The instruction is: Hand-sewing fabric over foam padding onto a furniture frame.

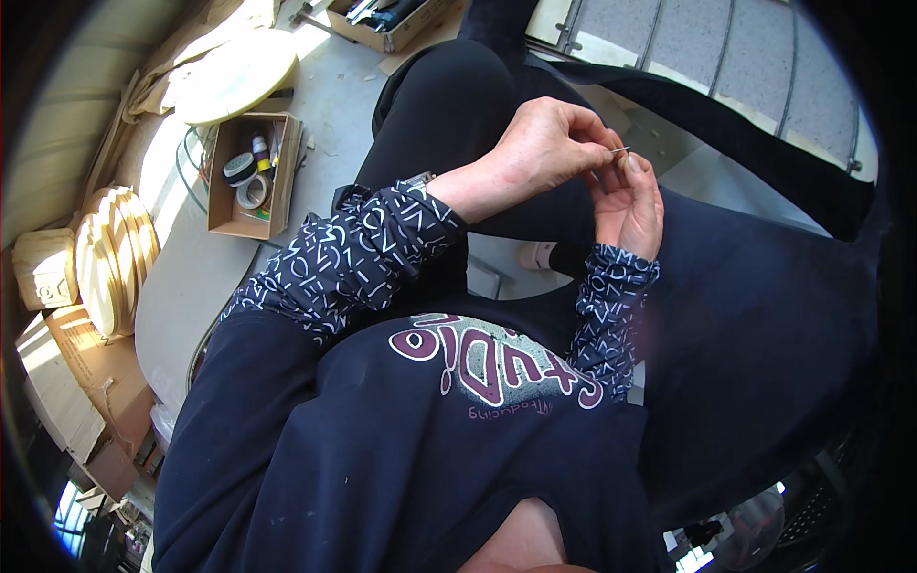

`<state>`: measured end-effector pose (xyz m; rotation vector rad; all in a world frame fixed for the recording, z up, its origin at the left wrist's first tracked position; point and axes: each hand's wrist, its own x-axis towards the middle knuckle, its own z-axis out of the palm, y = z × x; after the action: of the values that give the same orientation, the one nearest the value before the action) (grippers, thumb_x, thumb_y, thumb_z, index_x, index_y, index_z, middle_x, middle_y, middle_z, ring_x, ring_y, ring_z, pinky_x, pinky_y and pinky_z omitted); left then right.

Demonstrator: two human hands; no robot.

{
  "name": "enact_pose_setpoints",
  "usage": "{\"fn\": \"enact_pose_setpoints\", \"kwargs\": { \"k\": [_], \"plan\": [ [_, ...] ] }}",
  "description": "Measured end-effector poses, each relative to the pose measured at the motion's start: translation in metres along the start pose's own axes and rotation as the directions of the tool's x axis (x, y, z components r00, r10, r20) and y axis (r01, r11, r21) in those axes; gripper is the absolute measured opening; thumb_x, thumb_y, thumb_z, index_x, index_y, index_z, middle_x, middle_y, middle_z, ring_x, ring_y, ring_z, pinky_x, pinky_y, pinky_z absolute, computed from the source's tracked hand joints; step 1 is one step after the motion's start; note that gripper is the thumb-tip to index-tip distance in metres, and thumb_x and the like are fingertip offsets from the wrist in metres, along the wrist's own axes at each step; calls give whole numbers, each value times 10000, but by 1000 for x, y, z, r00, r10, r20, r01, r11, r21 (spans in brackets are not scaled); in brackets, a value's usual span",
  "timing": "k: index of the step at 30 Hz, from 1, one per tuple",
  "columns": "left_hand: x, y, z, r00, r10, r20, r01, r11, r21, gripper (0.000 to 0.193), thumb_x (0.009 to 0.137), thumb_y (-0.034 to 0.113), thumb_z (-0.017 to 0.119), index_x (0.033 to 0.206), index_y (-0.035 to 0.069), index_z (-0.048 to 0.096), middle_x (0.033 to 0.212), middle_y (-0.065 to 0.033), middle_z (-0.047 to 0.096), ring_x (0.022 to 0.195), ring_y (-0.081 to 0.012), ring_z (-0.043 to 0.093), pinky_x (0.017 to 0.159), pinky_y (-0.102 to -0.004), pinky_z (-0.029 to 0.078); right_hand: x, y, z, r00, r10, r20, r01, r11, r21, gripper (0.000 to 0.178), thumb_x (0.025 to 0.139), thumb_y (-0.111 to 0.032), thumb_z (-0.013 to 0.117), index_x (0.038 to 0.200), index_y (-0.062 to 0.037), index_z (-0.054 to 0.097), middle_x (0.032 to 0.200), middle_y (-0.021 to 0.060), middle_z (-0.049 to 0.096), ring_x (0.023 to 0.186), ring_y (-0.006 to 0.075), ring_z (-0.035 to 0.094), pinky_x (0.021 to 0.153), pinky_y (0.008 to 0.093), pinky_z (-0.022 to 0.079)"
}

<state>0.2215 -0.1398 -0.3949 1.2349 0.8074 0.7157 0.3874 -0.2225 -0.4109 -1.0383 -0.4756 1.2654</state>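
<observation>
Head camera: looks steeply down from above the neckline (523,516), faces past the chest toward the lap, the picture's top leading away from the body.
Sweatshirt (287,430): viewed from very close, spreads across the lower middle.
Left hand (544,148) and right hand (635,210): viewed from above, farther off than the chest, right of upper middle.
Cardboard box (241,223): looked into at a slant over its near edge, well off to the left.
Fisheye rim: darkens the corners, bends straight edges.
</observation>
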Motion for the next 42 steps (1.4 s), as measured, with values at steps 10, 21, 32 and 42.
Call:
{"fn": "enact_pose_setpoints", "kwargs": {
  "k": [10,21,32,42],
  "plan": [
    [-1,1,-2,1000,4,-5,-4,1000,20,118,972,114,763,1016,11,801,924,-54,781,748,-79,664,670,-231,552,2,2,2,1000,1,3,-2,998,62,122,1030,-87,633,1115,-31,700,1295,237,721,1170,299,728,1048,532,564],
    [-1,-1,-3,999,51,10,-52,997,58,129,967,127,767,1002,5,792,879,-45,759,734,-79,645,668,-229,535,5,2,-3,999,28,-30,-28,1000,-1,145,1018,-140,660,1135,-60,687,1349,204,703,1247,296,682,1107,545,508],
    [-1,-4,-2,998,55,19,-55,998,36,139,971,135,773,1007,2,795,889,-47,763,744,-83,649,676,-231,542,7,-1,-11,998,56,19,-56,998,4,132,1019,-133,650,1113,-51,693,1364,210,693,1262,306,673,1125,564,492],
    [1,-5,-1,998,49,37,-51,997,56,162,959,170,802,1006,14,805,863,-46,756,737,-84,648,669,-232,537,10,-9,-16,994,88,68,-88,996,-16,148,1025,-124,628,1137,-36,668,1346,215,691,1255,315,673,1137,564,483]
  ]
}}
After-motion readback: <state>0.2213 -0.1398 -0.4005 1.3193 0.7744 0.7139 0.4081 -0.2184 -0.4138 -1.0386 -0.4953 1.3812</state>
